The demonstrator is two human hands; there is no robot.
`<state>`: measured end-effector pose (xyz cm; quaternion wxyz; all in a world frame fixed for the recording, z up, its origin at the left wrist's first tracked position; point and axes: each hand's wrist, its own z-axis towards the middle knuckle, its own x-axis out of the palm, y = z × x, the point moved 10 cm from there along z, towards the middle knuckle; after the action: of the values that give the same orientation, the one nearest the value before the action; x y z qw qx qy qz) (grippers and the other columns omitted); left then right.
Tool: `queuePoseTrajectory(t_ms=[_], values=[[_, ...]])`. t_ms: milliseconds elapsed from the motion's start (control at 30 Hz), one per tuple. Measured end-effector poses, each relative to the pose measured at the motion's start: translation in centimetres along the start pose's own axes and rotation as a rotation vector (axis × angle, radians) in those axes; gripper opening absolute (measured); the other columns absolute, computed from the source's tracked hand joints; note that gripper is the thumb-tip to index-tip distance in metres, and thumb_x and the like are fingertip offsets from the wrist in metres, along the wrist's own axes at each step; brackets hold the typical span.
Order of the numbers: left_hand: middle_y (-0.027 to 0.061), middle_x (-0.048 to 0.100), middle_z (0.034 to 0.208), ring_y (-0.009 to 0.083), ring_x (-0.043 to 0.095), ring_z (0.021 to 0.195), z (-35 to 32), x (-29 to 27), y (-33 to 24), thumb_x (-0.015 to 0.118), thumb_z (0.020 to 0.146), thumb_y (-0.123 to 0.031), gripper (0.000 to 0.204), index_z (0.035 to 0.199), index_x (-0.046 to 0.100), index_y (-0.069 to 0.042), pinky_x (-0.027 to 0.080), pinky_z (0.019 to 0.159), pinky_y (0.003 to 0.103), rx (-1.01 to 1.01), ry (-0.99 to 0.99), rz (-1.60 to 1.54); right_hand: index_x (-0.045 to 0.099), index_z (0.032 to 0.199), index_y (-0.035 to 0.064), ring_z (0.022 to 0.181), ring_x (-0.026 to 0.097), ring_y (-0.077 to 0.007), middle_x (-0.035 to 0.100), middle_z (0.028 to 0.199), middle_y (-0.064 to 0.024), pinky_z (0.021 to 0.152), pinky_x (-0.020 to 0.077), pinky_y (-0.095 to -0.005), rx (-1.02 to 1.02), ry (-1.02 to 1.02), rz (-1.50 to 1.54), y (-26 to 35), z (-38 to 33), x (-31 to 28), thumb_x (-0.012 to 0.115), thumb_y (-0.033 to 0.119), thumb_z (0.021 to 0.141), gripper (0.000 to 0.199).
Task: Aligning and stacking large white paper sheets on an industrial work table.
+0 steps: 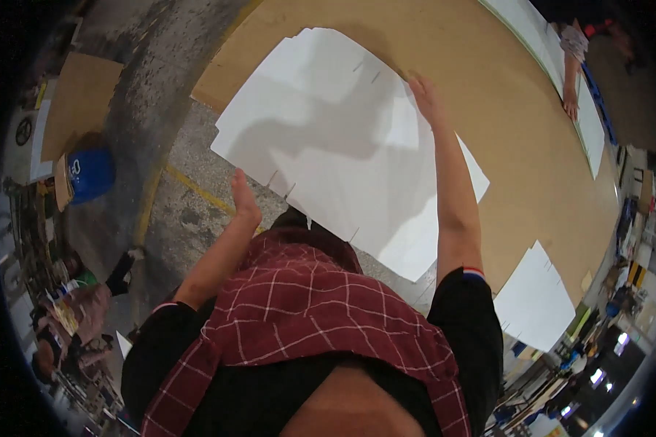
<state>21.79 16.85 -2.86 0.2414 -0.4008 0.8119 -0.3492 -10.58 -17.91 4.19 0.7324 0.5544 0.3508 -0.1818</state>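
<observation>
White cardboard sheet [342, 156] at 12 o'clock, lying partly on the brown board [532, 182].
Left hand [246, 200]: beside the sheet's 8 o'clock edge, fingers extended, gripping nothing. Right hand [426, 102]: at the 2 o'clock edge, fingers extended, not closed. Sheet is probably light, bendable, smooth; hold opposite edges, clear of the slits [290, 191].

No legible text; white mark [76, 167] on blue container [97, 178] too small to read.

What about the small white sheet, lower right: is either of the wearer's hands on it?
No, the right hand and the left hand are both by edges of the large white sheet, away from the small sheet.
</observation>
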Motion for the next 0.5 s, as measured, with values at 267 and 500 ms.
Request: queuePoseTrajectory(t_ms=[267, 500], values=[[0.0071, 0.034, 0.121, 0.0229, 0.033, 0.111, 1.7, 4.2, -0.8, 0.022, 0.085, -0.040, 0.048, 0.121, 0.028, -0.009, 0.028, 0.091, 0.038, -0.105, 0.395, -0.605, 0.052, 0.099, 0.0048, 0.091, 0.049, -0.0286, 0.054, 0.096, -0.0151, 0.080, 0.0364, -0.0342, 0.116, 0.332, -0.071, 3.1, 7.0, 10.9, 0.039, 0.040, 0.081, 0.041], [0.0070, 0.037, 0.120, 0.0236, 0.036, 0.109, 2.3, 6.2, -0.1, 0.020, 0.085, -0.039, 0.047, 0.121, 0.028, -0.008, 0.031, 0.089, 0.037, -0.171, 0.357, -0.578, 0.053, 0.098, 0.0063, 0.092, 0.049, -0.0275, 0.053, 0.099, -0.0144, 0.082, 0.0365, -0.0327, -0.103, 0.304, -0.293, 2.8, 6.7, 10.7, 0.039, 0.031, 0.082, 0.033]])
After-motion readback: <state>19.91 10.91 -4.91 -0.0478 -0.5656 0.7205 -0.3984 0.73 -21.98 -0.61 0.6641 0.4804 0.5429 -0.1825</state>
